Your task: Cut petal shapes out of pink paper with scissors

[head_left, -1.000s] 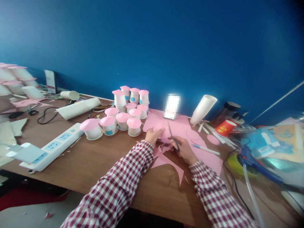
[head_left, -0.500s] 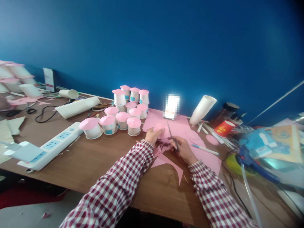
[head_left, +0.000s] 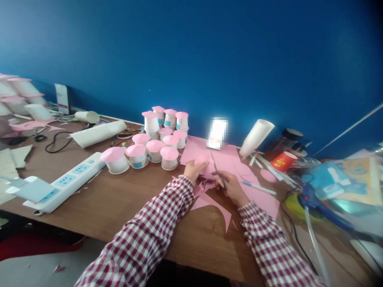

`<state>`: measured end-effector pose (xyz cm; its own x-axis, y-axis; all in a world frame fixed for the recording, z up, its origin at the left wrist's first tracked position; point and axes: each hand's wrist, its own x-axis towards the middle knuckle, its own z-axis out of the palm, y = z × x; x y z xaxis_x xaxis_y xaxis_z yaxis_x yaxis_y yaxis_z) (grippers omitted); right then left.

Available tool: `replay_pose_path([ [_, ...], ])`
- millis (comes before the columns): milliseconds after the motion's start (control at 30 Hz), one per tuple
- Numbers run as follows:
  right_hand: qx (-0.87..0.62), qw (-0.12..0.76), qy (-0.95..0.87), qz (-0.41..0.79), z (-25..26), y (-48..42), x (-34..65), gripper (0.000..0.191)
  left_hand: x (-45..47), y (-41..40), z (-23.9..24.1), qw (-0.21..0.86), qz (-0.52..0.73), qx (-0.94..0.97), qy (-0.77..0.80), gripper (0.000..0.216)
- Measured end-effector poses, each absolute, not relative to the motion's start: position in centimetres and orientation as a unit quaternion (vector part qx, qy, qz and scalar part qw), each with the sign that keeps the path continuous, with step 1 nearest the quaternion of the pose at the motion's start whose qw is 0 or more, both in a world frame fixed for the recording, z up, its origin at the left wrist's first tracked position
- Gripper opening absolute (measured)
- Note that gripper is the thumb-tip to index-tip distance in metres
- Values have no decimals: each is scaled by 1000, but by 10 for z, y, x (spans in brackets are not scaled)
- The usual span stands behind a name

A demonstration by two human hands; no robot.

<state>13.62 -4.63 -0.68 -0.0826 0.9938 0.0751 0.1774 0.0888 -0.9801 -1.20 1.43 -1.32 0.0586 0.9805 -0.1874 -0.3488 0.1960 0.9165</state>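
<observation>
My left hand (head_left: 194, 170) is closed on a round piece of pink paper (head_left: 204, 162), its thumb lying over the paper. In my right hand (head_left: 231, 185) is a pair of scissors (head_left: 220, 175), the blades pointing up and away beside the paper's right edge. Whether the blades touch the paper I cannot tell. Beneath both hands, large pink sheets (head_left: 230, 153) cover part of the table. Pink offcuts (head_left: 214, 207) lie just in front of the hands. A white and blue pen (head_left: 259, 188) rests on a sheet, right of my right hand.
Several paper cups with pink tops (head_left: 169, 154) stand left of my hands. A power strip (head_left: 68, 179) lies farther left. A bright phone (head_left: 217, 133) leans on the wall. At right are a white paper tube (head_left: 257, 137), a red cup (head_left: 283, 161) and a blue glue gun (head_left: 324, 209).
Almost nothing differs. The whole view has shifted very slightly; both hands keep their hold on the paper and the scissors.
</observation>
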Motion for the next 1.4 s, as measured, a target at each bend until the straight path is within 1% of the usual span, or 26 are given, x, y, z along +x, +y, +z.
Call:
replay_pose_path([
  [767, -511, 453, -569, 459, -7, -46, 135, 30, -11, 15, -15, 633, 534, 355, 434, 39],
  [1000, -518, 449, -578, 443, -10, -45, 136, 32, -12, 15, -14, 637, 529, 352, 436, 37],
  [1400, -523, 450, -583, 430, -11, -44, 137, 29, -11, 16, -15, 637, 544, 349, 421, 36],
])
